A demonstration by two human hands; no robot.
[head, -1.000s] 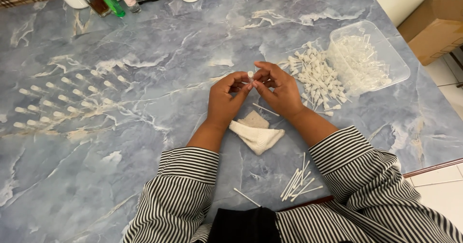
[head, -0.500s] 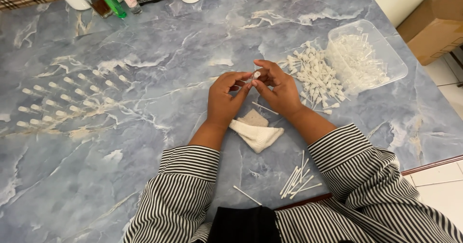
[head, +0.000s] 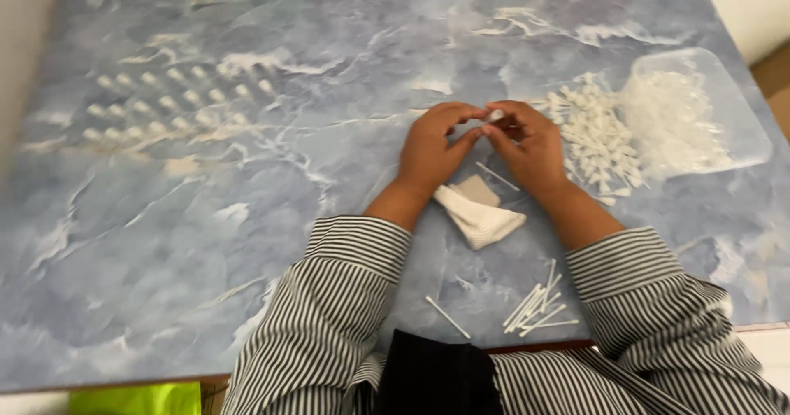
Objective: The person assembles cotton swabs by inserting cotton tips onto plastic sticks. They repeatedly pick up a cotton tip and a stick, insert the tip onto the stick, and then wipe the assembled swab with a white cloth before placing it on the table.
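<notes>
My left hand (head: 432,145) and my right hand (head: 529,143) meet above the blue marbled table (head: 247,242), fingertips pinched together on one small white piece (head: 496,115). Just below the hands lies a folded white cloth (head: 481,215) with a thin white stick (head: 497,176) beside it. To the right of my right hand is a heap of small white pieces (head: 597,135). Both sleeves are black-and-white striped.
A clear plastic tray (head: 699,114) of white sticks stands at the right. Rows of finished white pieces (head: 177,102) lie at the left. A bundle of loose sticks (head: 539,306) and a single stick (head: 447,316) sit near the front edge. Bottles show at the far edge.
The view has tilted and blurred, and the bottles at the back have slid almost out of frame. My hands stay together on the small white piece in the same spot.
</notes>
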